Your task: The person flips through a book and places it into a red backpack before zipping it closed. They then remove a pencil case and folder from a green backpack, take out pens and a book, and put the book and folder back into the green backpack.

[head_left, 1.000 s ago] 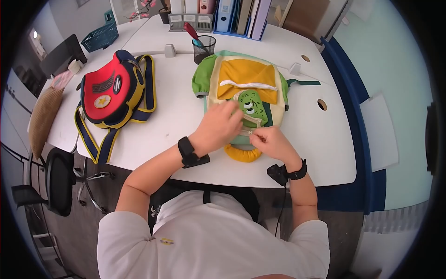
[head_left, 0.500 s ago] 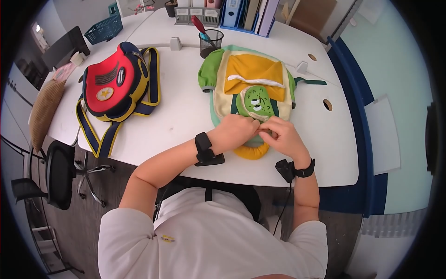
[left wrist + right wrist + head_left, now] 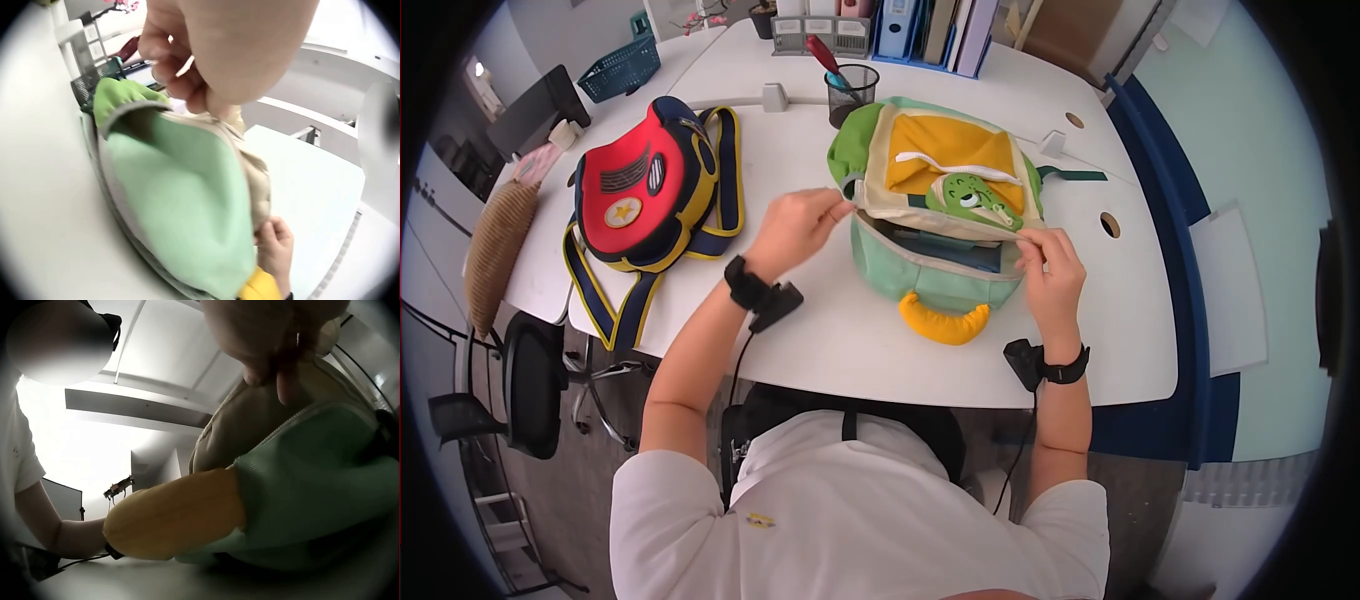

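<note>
A green, cream and yellow backpack (image 3: 880,165) lies on the table, its yellow carry handle (image 3: 943,320) towards the person. Its zipped main opening (image 3: 945,248) gapes, showing a dark inside. On its front is a green pocket with a cartoon face (image 3: 968,198), now tilted. My left hand (image 3: 800,230) pinches the cream edge at the opening's left end; the left wrist view shows those fingertips at the zip (image 3: 215,119). My right hand (image 3: 1055,275) pinches the same cream edge at the right end. The pale green side (image 3: 312,469) hangs below that hand in the right wrist view.
To the left lies a red and navy backpack (image 3: 635,180) with loose straps. Behind stand a mesh pen cup (image 3: 853,95), a grey organiser (image 3: 820,38) and upright binders (image 3: 895,30). A teal basket (image 3: 620,70) is at the far left. The table has a cable hole (image 3: 1110,225) at right.
Both hands came together at the backpack's zip, then parted to left and right. The main compartment now stands open, and the front panel with the face pocket is lifted and folded back.
</note>
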Demonstrator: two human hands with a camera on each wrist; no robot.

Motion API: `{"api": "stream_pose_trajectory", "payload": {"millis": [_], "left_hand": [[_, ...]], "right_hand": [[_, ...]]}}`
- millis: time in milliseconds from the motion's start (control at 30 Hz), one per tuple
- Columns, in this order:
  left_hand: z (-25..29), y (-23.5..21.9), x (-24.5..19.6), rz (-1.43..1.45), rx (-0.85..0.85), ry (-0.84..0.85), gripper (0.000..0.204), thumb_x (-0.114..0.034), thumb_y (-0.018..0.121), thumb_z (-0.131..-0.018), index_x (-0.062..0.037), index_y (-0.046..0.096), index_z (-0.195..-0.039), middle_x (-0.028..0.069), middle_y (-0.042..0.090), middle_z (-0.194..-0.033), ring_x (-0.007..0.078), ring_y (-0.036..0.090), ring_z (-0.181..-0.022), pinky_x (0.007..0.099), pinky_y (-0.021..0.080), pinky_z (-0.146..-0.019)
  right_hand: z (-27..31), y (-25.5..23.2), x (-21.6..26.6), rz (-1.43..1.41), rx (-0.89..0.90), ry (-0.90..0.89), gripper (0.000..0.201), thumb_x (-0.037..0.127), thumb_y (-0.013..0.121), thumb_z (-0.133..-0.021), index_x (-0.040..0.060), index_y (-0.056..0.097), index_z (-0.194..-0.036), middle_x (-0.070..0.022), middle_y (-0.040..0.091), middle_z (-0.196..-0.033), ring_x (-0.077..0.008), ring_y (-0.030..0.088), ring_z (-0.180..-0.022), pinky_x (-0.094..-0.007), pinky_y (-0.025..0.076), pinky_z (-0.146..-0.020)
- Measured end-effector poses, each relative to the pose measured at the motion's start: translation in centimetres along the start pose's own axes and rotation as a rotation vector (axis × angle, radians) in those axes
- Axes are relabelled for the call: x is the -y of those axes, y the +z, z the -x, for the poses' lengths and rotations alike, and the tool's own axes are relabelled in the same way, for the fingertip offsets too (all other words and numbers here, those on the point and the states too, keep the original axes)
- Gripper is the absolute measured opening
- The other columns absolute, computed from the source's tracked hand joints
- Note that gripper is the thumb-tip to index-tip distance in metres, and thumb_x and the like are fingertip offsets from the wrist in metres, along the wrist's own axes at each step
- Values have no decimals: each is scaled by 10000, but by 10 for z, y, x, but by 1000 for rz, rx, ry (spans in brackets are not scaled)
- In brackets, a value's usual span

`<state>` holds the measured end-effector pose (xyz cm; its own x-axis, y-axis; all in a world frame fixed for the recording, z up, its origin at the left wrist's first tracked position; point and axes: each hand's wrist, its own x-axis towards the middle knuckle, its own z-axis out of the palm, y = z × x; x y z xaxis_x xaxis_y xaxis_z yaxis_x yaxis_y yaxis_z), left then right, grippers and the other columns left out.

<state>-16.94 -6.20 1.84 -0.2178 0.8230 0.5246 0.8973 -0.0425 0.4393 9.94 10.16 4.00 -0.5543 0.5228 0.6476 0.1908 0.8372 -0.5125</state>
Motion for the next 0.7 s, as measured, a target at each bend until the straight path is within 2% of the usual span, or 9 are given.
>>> {"api": "stream_pose_trajectory", "payload": {"millis": [67, 133, 267, 367, 467, 667, 700], "left_hand": [[-10, 8, 32, 43, -30, 60, 261, -229, 549, -880, -15, 537, -730, 143, 518, -603, 335, 527, -607, 417, 405, -555], [-23, 14, 52, 105, -32, 4, 272, -234, 546, -883, -7, 543, -734, 149, 518, -603, 325, 526, -607, 403, 409, -562], [-50, 15, 60, 147, -25, -61, 283, -239, 541, -889, 4, 564, -746, 153, 549, -631, 307, 527, -598, 372, 420, -567], [-57, 16, 68, 271, 125, -194, 275, -235, 541, -888, 7, 590, -767, 155, 575, -661, 302, 533, -602, 353, 429, -574], [-53, 25, 75, 254, 134, -224, 292, -248, 529, -897, 6, 605, -775, 155, 594, -674, 307, 549, -623, 357, 441, -596], [-46, 24, 57, -156, -80, 7, 260, -257, 496, -912, -30, 587, -822, 155, 608, -772, 310, 575, -752, 404, 457, -644], [-44, 25, 54, -187, -53, -27, 226, -237, 508, -897, -35, 576, -823, 145, 600, -762, 308, 573, -756, 405, 459, -647]], "right_hand": [[-1, 2, -4, 41, -70, -88, 100, -1, 613, -788, 22, 623, -885, -75, 599, -805, -228, 576, -726, -305, 473, -647], [-3, 2, -5, 112, -131, -184, 99, 7, 618, -790, 28, 629, -887, -71, 615, -836, -239, 577, -772, -304, 477, -685], [-4, 1, -8, 9, -198, -161, 100, 6, 630, -787, 24, 635, -885, -79, 627, -900, -235, 584, -835, -302, 481, -741], [-2, 3, -4, -34, -206, -143, 99, 1, 631, -787, 21, 638, -884, -86, 621, -934, -226, 589, -855, -301, 482, -757], [-2, 4, -2, -38, -196, -145, 100, 1, 631, -789, 19, 638, -888, -88, 613, -964, -223, 590, -861, -300, 481, -761], [-2, 2, -7, -40, -232, -108, 98, 14, 635, -794, 23, 644, -891, -81, 610, -983, -220, 587, -879, -299, 472, -782], [-2, 2, -9, -40, -237, -112, 99, 17, 636, -794, 24, 645, -893, -80, 610, -985, -219, 586, -885, -300, 470, -789]]}}
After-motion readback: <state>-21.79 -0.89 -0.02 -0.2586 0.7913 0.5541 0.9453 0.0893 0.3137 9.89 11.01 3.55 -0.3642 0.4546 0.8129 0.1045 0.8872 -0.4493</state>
